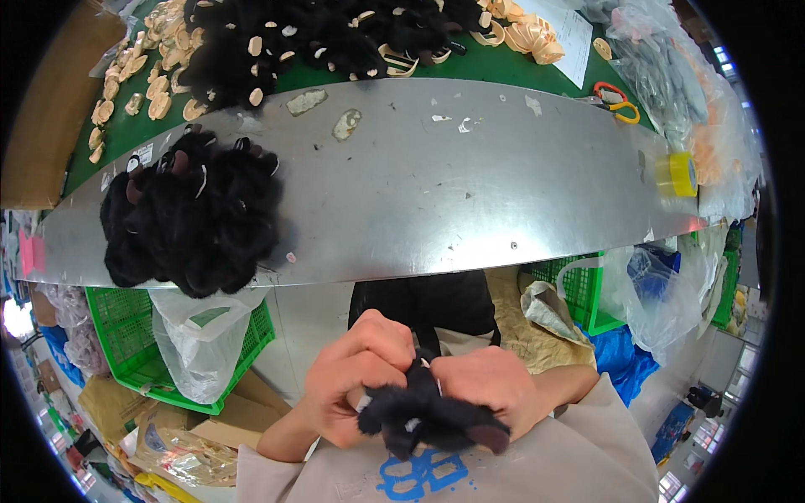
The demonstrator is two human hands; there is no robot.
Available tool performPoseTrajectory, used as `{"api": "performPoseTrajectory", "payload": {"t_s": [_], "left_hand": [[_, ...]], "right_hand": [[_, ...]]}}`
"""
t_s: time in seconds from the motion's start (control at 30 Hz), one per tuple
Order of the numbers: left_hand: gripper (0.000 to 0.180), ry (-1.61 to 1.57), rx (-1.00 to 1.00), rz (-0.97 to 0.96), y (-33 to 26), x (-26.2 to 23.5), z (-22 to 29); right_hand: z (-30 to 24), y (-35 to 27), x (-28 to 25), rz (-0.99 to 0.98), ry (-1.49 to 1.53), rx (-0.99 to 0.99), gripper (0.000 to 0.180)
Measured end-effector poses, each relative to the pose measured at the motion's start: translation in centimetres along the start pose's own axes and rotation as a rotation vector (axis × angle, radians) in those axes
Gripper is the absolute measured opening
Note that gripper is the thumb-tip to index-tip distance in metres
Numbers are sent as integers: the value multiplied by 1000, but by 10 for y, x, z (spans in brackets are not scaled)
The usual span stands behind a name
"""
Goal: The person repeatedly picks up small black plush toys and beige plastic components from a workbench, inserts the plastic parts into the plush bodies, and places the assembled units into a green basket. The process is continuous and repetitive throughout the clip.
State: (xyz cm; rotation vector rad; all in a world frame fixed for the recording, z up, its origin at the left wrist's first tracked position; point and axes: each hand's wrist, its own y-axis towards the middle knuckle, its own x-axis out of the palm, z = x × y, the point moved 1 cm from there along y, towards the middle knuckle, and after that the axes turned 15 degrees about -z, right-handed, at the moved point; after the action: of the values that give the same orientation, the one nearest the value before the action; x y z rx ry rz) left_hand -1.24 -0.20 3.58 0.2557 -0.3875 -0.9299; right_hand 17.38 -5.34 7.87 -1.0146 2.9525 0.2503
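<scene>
Grasping black plush (436, 419), left hand (356, 373), right hand (490, 386), long axis crosswise, brown flap (489, 438) rightward

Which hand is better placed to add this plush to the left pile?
Probably the left hand: the left pile is on its side of the table. The right hand is farther off. Both hands grip the plush.

Bunched black furry piece (444, 415), brownish flap (488, 438) at lower right, low in head view
</scene>
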Motion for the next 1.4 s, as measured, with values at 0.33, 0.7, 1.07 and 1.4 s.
{"api": "performPoseTrajectory", "payload": {"t_s": [0.33, 0.7, 1.07, 1.4], "left_hand": [[19, 7, 72, 128, -9, 3, -18], [31, 16, -186, 168, -8, -1, -31], [33, -6, -142, -33, 2, -12, 1], [52, 245, -382, -136, 15, -19, 22]], "right_hand": [[16, 9, 12, 195, -255, -261, 30], [39, 5, 2, 328, -136, 84, 26], [43, 0, -18, -87, 170, -93, 36], [48, 10, -26, 43, -2, -187, 22]]}}
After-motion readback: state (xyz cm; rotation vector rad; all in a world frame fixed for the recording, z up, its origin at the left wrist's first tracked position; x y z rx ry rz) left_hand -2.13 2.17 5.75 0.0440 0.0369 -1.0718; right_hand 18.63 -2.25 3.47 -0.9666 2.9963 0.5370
